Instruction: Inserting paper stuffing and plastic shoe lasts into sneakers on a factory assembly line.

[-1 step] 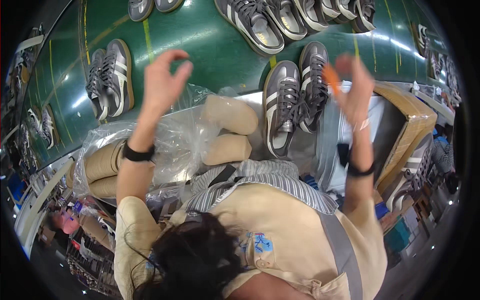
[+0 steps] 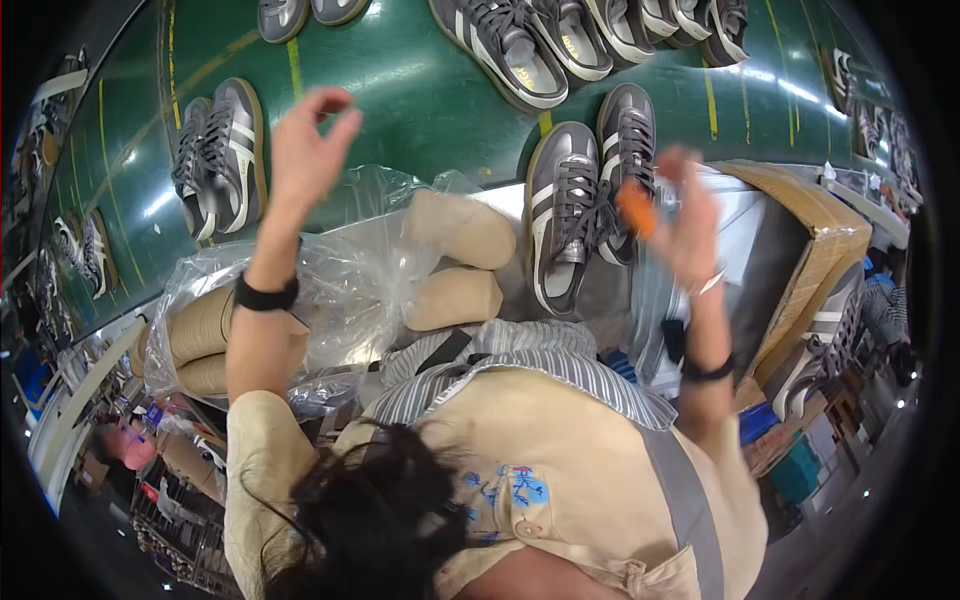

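We guess readying shoes (image 2: 568, 215): left hand (image 2: 306, 150) half-open, looks empty; right hand (image 2: 692, 228) gripping orange thing (image 2: 636, 208); next likely needs steadying one shoe.

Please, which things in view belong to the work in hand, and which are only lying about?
Likely in use:
orange item at the right hand, blurred, held or worn unclear
grey shoe pair beside that hand

Likely just lying about:
row of shoes at the top
cardboard box at the right
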`<state>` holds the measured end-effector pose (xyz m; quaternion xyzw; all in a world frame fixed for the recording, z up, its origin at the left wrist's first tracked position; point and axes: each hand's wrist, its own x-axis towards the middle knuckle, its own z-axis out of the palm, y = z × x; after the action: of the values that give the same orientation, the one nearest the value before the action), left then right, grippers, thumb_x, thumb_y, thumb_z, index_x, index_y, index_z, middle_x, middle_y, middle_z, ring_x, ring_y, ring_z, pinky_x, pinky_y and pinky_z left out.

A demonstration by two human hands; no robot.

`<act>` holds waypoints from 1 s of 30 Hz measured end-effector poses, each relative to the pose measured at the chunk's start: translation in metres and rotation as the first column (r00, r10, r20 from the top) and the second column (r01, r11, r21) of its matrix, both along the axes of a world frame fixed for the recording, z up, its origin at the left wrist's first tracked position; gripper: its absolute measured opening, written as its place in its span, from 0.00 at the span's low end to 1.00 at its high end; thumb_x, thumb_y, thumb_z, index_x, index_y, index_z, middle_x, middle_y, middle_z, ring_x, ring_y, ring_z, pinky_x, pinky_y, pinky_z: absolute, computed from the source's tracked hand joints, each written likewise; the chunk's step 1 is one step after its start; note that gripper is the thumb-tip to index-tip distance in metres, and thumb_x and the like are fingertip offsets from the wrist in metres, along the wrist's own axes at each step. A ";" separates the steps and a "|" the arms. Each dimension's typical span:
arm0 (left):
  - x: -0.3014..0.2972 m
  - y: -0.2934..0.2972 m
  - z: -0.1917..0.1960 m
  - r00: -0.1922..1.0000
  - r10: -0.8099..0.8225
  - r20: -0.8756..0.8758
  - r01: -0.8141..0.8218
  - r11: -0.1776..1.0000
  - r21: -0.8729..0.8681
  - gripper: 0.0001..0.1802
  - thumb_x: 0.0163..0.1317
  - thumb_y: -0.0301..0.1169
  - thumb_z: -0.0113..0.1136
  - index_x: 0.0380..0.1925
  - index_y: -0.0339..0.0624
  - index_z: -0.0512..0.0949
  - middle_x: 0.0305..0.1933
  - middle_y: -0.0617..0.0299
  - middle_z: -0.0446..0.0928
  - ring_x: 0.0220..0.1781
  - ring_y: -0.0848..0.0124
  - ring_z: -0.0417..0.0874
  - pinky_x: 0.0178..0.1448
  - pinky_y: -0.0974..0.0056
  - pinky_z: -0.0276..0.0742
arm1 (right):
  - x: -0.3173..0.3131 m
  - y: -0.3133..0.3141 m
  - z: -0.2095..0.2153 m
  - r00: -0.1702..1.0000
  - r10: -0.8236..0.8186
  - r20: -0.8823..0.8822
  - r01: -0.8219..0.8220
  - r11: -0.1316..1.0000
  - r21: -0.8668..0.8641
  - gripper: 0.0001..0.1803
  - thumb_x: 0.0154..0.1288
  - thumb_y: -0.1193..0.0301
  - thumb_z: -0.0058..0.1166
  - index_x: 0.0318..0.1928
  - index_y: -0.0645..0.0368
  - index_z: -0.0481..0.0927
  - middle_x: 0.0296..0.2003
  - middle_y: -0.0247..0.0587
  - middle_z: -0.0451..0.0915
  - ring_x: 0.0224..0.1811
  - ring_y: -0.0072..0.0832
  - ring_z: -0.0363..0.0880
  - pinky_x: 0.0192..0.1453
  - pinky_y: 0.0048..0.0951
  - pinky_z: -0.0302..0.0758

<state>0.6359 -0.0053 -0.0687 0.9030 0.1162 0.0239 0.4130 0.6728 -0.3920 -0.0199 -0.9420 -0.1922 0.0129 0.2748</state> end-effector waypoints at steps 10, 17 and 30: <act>-0.009 -0.003 0.006 0.912 -0.394 -0.113 0.387 0.918 -0.085 0.12 0.56 0.32 0.63 0.38 0.37 0.78 0.33 0.59 0.81 0.39 0.69 0.81 0.44 0.65 0.74 | -0.078 -0.013 -0.029 0.949 -0.189 -0.252 0.218 0.971 0.096 0.34 0.40 0.78 0.63 0.51 0.62 0.63 0.24 0.42 0.74 0.25 0.37 0.76 0.31 0.32 0.71; -0.043 0.087 0.036 0.979 -0.057 -0.198 0.104 0.966 0.236 0.18 0.53 0.38 0.64 0.38 0.34 0.77 0.42 0.48 0.80 0.46 0.55 0.81 0.50 0.56 0.76 | -0.063 0.028 0.088 0.978 -0.100 -0.185 0.147 0.955 0.260 0.32 0.38 0.81 0.61 0.47 0.59 0.63 0.25 0.33 0.75 0.28 0.23 0.74 0.37 0.24 0.71; -0.074 0.232 0.022 0.492 -0.127 -0.861 0.582 0.783 0.218 0.30 0.52 0.49 0.67 0.36 0.26 0.81 0.37 0.44 0.82 0.36 0.56 0.85 0.40 0.58 0.81 | 0.069 0.360 0.048 0.855 0.281 0.437 -0.412 0.879 0.241 0.23 0.45 0.75 0.56 0.44 0.61 0.66 0.33 0.53 0.79 0.38 0.49 0.80 0.41 0.40 0.76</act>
<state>0.5619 0.2267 -0.0466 0.8856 0.0849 -0.4514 0.0681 0.7416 -0.0316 0.0285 -0.8158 -0.4111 -0.1561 0.3757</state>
